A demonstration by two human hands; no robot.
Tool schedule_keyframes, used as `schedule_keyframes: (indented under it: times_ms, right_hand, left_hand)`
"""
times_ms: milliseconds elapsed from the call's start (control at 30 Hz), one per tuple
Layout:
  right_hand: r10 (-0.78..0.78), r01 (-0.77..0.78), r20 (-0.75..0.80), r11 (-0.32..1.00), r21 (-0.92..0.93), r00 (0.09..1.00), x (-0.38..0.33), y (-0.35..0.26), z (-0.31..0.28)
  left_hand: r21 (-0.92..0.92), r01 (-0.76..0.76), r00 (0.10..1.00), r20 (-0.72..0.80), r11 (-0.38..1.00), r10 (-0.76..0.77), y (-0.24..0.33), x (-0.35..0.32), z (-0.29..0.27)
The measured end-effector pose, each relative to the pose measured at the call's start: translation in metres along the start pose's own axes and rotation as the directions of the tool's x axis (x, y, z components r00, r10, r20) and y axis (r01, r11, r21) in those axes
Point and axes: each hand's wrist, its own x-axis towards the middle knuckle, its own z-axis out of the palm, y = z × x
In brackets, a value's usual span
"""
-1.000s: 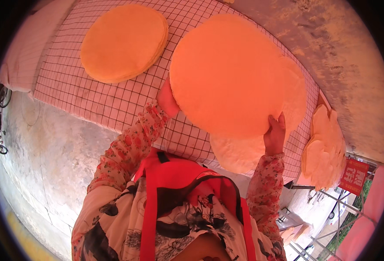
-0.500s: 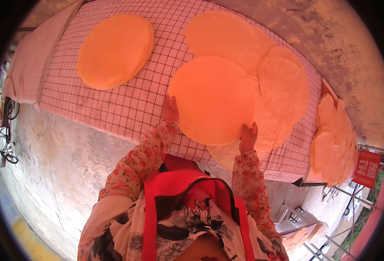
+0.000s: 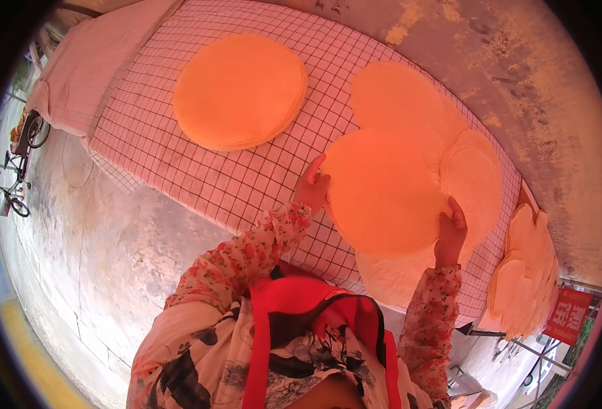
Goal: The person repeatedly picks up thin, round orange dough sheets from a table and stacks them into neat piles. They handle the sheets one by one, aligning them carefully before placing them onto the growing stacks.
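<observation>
Checked cloth [image 3: 246, 184]; round sheet [image 3: 386, 194] between hands [image 3: 311, 189] [image 3: 452, 235]; lower than before

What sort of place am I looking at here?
Probably a flatbread stall or small food workshop, though I can't be sure: round sheets like thin flatbreads lie stacked on a checked cloth, and a red sign shows at far right.

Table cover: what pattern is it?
The table cover shows a dark-lined grid on pink, best in the head view.
</observation>
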Motion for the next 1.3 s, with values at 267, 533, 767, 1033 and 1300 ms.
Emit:
schedule_keyframes:
  times_ms: [267,533,767,1033,1300]
  right_hand:
    - [-0.298,0.231,0.319,0.945,0.231,0.9,0.07,-0.196,0.205]
    - [-0.168,0.002,0.367,0.911,0.412,0.915,0.114,-0.06,0.402]
    - [0.031,-0.032,0.36,0.999,-0.003,0.933,0.113,0.065,0.426]
    - [-0.049,0.12,0.258,0.956,-0.266,0.965,0.109,0.053,0.413]
    - [0.548,-0.498,0.317,0.836,-0.23,0.774,0.122,0.069,0.395]
  left_hand:
    - [0.206,-0.458,0.871,-0.094,0.865,0.483,0.276,0.026,-0.095]
    - [0.214,-0.355,0.774,-0.479,0.91,0.415,0.265,0.066,-0.25]
    - [0.308,0.038,0.861,-0.493,0.951,0.125,0.116,0.102,-0.329]
    - [0.806,0.21,0.766,-0.487,0.554,0.419,0.112,0.106,-0.347]
    - [0.111,0.385,0.762,-0.598,0.916,-0.249,0.14,0.137,-0.333]
